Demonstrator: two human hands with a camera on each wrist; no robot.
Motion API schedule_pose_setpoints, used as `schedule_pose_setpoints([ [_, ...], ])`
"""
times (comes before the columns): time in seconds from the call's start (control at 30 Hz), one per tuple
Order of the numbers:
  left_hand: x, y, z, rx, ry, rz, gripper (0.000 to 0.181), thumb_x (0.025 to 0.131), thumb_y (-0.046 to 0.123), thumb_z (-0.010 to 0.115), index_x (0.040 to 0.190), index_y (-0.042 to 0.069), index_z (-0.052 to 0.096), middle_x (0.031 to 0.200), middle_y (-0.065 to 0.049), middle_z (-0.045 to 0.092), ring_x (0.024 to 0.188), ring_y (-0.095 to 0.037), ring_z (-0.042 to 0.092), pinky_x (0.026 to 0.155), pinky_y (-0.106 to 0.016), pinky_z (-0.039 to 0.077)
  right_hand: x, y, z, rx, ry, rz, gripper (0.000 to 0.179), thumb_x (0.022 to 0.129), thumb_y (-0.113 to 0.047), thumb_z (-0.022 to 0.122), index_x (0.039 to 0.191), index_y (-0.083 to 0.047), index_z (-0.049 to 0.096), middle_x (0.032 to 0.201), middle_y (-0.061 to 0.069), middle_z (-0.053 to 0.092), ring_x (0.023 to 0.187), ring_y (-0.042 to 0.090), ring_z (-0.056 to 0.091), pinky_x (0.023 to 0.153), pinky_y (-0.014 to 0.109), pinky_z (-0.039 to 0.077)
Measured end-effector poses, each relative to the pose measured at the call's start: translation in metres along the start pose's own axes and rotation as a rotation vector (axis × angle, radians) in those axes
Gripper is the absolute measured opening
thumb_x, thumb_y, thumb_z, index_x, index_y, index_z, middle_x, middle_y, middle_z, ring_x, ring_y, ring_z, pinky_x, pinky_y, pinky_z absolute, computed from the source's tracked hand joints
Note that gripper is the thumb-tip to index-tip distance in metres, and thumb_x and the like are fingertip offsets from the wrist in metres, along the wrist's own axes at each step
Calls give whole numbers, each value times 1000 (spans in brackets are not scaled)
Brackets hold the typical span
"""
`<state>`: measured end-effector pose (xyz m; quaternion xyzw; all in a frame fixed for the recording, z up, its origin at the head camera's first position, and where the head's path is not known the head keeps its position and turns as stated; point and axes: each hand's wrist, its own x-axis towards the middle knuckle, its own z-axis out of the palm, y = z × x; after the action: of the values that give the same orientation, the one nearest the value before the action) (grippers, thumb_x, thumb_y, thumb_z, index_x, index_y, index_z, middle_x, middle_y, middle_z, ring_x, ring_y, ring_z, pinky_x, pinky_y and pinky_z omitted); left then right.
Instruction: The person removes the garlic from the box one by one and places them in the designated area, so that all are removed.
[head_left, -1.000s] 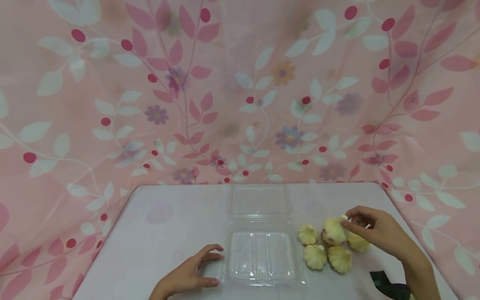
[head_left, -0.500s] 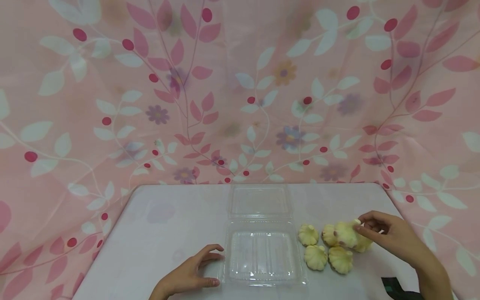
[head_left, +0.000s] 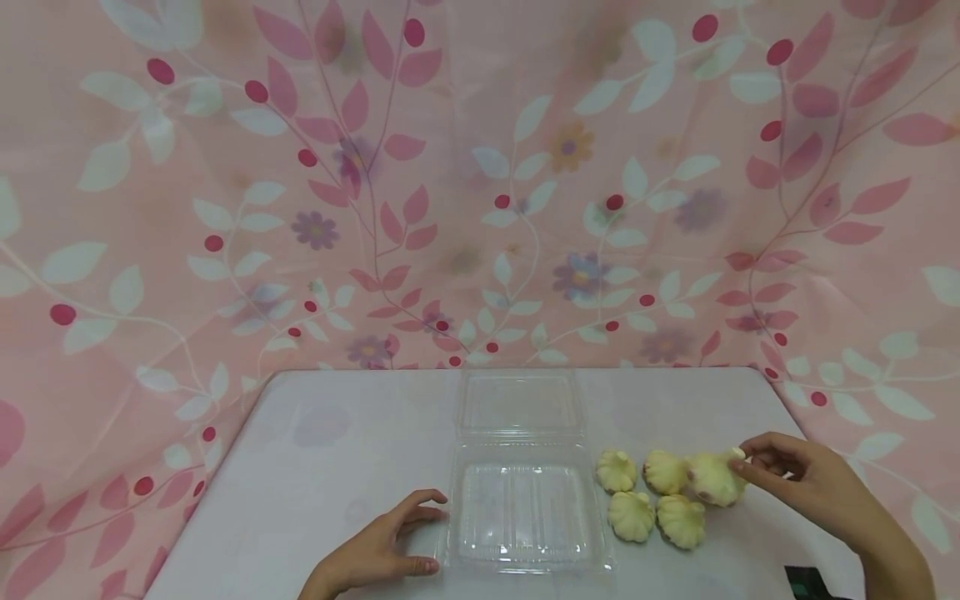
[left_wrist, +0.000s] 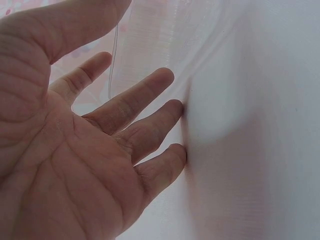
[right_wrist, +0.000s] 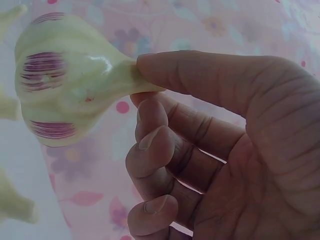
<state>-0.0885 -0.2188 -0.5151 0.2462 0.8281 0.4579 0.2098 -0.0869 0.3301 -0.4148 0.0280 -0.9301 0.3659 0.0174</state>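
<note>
In my right hand [head_left: 806, 475], a pale garlic bulb [head_left: 712, 479] is pinched by its stem between thumb and finger. The right wrist view shows this garlic bulb [right_wrist: 65, 77] with purple streaks, its round end pointing away from the hand. Several other garlic bulbs [head_left: 631, 516] lie on the white table, close beside the held one. My left hand [head_left: 386, 537] rests at the left side of a clear plastic clamshell box [head_left: 525, 562], fingers spread and holding nothing. Fingertips [left_wrist: 175, 152] of that hand touch or nearly touch the white surface.
The box's lid [head_left: 519, 404] lies folded back toward the rear of the white table [head_left: 322, 467]. Behind the table hangs a pink floral curtain [head_left: 450, 208]. A dark strap [head_left: 806, 582] shows near the right forearm.
My right hand has moved to the right with the garlic bulb, passing over the loose bulbs. The left hand and the clamshell box stay in place.
</note>
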Motion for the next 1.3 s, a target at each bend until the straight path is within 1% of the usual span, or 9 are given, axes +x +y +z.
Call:
schedule_pose_setpoints([
  [0.23, 0, -1, 1, -7, 4, 0, 75, 85, 36, 78, 146, 21, 36, 134, -2, 59, 128, -23, 50, 103, -35, 39, -5, 7, -2, -33, 16, 10, 27, 92, -31, 72, 105, -9, 70, 84, -2, 64, 69, 12, 58, 57, 26, 45],
  [0.5, -1, -2, 1, 5, 4, -9, 75, 85, 37, 77, 146, 23, 36, 134, 0, 59, 129, -22, 50, 103, -37, 39, -11, 15, -2, -52, 19, 69, 33, 91, -32, 73, 106, -4, 69, 82, -2, 62, 66, 11, 55, 54, 26, 44],
  [0.77, -1, -1, 2, -1, 4, -20, 74, 86, 36, 77, 146, 23, 36, 135, 0, 59, 129, -22, 49, 103, -38, 39, -13, 19, -2, -52, -66, 156, 41, 92, -39, 70, 109, -2, 67, 84, 2, 61, 68, 11, 54, 57, 27, 43],
  [0.93, -2, 0, 1, -24, 2, -23, 73, 86, 33, 77, 146, 22, 37, 135, -2, 59, 129, -24, 49, 103, -37, 38, -14, 23, 0, -23, -103, 165, 39, 92, -38, 70, 109, -3, 67, 85, 3, 63, 69, 12, 56, 58, 27, 43],
  [1.13, -1, -2, 2, -15, 3, -18, 73, 86, 34, 77, 146, 23, 36, 135, -1, 58, 130, -23, 48, 103, -38, 38, -14, 29, 2, 23, -135, 158, 37, 93, -34, 70, 111, -1, 66, 85, 3, 63, 70, 13, 56, 59, 27, 44],
  [1.3, 0, -2, 1, -12, 0, -8, 74, 87, 34, 77, 147, 22, 35, 136, -2, 58, 130, -23, 49, 104, -37, 38, -13, 35, 4, 16, -175, 199, 41, 93, -37, 70, 113, -2, 66, 86, 4, 63, 71, 14, 56, 59, 28, 42],
])
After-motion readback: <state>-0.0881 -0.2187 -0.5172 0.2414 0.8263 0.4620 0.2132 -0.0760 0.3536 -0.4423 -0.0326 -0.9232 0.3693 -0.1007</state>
